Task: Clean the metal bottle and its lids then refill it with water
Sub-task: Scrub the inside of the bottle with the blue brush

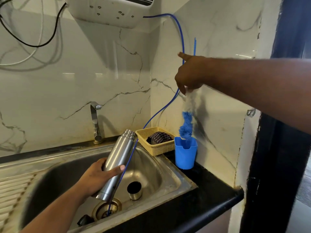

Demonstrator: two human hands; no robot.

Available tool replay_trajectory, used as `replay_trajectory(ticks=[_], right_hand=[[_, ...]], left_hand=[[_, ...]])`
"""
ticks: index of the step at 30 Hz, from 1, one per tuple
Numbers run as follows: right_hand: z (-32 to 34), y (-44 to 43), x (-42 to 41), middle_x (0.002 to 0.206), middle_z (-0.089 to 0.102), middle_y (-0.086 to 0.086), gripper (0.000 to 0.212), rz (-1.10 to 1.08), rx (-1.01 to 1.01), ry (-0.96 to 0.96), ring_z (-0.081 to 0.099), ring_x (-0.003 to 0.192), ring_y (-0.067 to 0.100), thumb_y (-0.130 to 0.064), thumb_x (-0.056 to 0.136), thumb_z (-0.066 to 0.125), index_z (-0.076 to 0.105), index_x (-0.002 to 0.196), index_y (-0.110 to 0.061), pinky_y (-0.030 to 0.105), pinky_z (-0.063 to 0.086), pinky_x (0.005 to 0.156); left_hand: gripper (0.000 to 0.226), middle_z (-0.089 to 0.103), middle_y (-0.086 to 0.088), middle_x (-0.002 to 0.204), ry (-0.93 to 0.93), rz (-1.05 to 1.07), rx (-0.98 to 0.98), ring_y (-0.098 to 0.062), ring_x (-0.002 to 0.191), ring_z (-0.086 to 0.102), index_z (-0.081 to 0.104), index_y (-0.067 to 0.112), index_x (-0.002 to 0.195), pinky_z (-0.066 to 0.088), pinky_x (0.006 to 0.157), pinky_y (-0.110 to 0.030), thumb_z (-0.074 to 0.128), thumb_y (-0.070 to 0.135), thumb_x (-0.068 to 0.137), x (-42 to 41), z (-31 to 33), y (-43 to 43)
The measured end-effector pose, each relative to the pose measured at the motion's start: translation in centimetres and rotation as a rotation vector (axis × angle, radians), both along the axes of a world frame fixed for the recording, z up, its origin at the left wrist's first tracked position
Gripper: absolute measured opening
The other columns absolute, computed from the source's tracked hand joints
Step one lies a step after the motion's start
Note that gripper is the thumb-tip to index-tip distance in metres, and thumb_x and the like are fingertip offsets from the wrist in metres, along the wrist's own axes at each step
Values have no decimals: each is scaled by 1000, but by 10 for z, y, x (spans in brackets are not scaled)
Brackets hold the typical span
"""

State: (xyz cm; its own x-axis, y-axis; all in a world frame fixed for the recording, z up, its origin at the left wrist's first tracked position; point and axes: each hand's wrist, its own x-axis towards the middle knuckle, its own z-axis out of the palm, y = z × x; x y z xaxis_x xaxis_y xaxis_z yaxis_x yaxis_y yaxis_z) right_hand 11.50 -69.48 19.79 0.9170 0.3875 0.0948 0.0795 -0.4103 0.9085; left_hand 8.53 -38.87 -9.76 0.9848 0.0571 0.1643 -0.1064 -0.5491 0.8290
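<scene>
My left hand (98, 176) grips the metal bottle (117, 158) around its lower half and holds it tilted over the sink (168, 172), its open mouth pointing up to the right. My right hand (190, 74) is raised by the right wall and pinches the top of a bottle brush (186, 125) with white and blue bristles. The brush hangs down, and its blue tip is at the mouth of a blue cup (185, 153) on the counter. A steel cup-shaped lid (134, 190) stands in the sink basin. A small black lid (85, 220) lies near the drain (106, 210).
A tap (96, 121) stands behind the sink. A thin blue hose (180, 39) runs from the wall-mounted water purifier (109, 10) down into the drain. A yellow basket (156, 142) holding a cloth sits by the blue cup. The black counter (210, 194) ends at the right.
</scene>
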Motion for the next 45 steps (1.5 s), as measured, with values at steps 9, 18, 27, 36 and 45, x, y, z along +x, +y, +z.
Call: replay_trajectory(ticks=[9, 18, 27, 36, 45], right_hand=[[-70, -5, 20, 131, 63, -10, 26, 42, 122, 173, 53, 129, 14, -33, 97, 65, 68, 121, -42, 54, 21, 123], [-85, -3, 19, 128, 62, -10, 44, -64, 89, 302, 54, 121, 14, -52, 89, 70, 61, 130, -38, 39, 39, 105], [9, -5, -1, 129, 64, -4, 39, -102, 344, 177, 58, 119, 18, -46, 92, 70, 66, 128, -30, 28, 37, 85], [-14, 44, -3, 49, 61, -7, 31, 145, 1305, 530, 50, 42, 12, -39, 95, 68, 70, 106, -11, 23, 41, 44], [-178, 136, 22, 82, 74, 18, 17, 392, 1833, 878, 44, 38, 11, -29, 99, 65, 65, 105, -13, 19, 33, 38]], left_hand=[[111, 67, 0, 108, 23, -4, -5, -19, 93, 68, 53, 24, 129, 58, 77, -34, 66, 90, 39, -5, 2, 2], [122, 69, -2, 106, 61, -1, -68, -20, 92, 70, 56, 26, 121, 59, 78, -34, 64, 100, 25, -10, 10, 1], [83, 72, -15, 102, 169, 50, -260, -31, 86, 73, 57, 18, 120, 59, 68, -36, 64, 84, 69, -8, 17, 16], [60, 68, -30, 105, 227, 248, -829, -41, 91, 67, 58, 3, 127, 53, 84, -48, 50, 56, 99, 0, 22, 87], [62, 65, -31, 106, 251, 33, -1250, -41, 82, 68, 55, -1, 135, 59, 72, -53, 53, 46, 95, -7, 30, 107]])
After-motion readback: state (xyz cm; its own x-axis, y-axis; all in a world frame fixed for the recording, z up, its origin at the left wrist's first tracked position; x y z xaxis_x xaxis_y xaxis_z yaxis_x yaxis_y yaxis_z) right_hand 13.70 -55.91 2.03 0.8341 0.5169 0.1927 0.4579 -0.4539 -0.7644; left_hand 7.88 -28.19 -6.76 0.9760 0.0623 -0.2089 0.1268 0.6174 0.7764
